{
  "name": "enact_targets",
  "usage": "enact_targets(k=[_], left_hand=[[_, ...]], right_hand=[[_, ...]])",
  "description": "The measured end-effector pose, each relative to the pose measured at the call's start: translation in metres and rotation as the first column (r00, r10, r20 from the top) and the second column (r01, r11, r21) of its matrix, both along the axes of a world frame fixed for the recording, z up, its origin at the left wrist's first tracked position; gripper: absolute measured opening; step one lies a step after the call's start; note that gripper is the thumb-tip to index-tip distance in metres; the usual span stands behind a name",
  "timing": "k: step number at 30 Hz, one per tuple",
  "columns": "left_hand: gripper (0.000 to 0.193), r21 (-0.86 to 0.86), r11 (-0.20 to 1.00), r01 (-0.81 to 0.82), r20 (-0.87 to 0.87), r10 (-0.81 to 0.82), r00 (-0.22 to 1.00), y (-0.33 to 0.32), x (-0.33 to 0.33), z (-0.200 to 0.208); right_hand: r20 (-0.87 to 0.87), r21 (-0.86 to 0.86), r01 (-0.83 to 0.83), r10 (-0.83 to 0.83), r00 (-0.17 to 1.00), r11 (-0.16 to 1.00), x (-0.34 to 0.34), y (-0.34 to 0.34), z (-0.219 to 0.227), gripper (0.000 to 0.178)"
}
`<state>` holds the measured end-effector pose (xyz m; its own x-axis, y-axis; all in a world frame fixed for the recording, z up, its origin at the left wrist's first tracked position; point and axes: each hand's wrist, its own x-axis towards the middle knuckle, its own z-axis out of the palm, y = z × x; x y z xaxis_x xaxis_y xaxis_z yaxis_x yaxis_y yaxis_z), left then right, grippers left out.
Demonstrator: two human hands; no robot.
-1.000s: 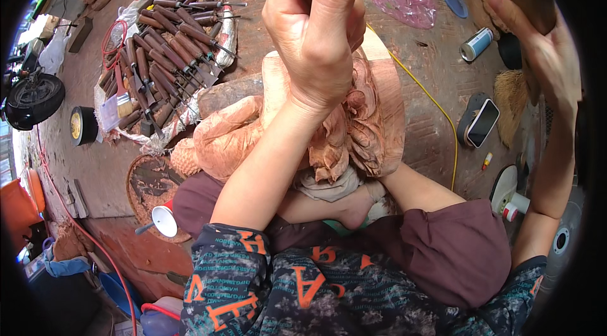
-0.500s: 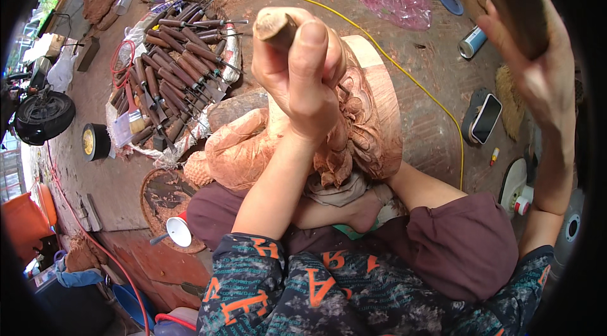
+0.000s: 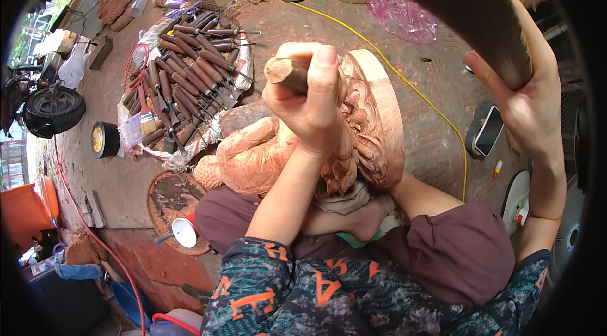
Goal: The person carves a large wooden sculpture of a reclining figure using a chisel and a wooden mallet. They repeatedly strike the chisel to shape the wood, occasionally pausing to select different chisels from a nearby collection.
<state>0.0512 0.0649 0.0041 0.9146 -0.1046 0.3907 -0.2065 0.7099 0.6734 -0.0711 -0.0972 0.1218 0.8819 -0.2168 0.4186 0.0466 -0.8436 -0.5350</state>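
In the middle of the head view, my left hand is closed around a carving chisel, its worn wooden butt pointing up toward me. The chisel's blade end is hidden behind the hand. Beneath it a reddish wood figure carving lies on its side, its knobbly head to the left and its round pale base to the right. Up at the right, my right hand grips a dark wooden mallet. The mallet stretches across the upper right corner, apart from the chisel.
Many wooden-handled chisels are heaped on a cloth at the left. A yellow cord crosses the floor behind the carving. At the right lies a phone. A round tray and a red-and-white cup sit by my left knee.
The mallet has swung to reach further across the upper part of the view, and my right hand has come slightly lower. My left hand sits a little lower, still around the chisel.
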Motion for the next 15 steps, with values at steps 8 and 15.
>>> enact_targets(k=[8,15], left_hand=[[0.003,-0.101,0.990,-0.100,-0.030,0.097,0.995,-0.001,-0.004,-0.024],[0.007,-0.024,0.994,-0.110,0.082,0.111,0.990,0.000,0.001,-0.039]], right_hand=[[0.029,-0.287,-0.184,0.200,0.979,0.940,0.031,0.038,0.015,0.053],[-0.127,-0.482,-0.161,0.113,0.985,0.861,0.027,0.041,0.027,0.055]])
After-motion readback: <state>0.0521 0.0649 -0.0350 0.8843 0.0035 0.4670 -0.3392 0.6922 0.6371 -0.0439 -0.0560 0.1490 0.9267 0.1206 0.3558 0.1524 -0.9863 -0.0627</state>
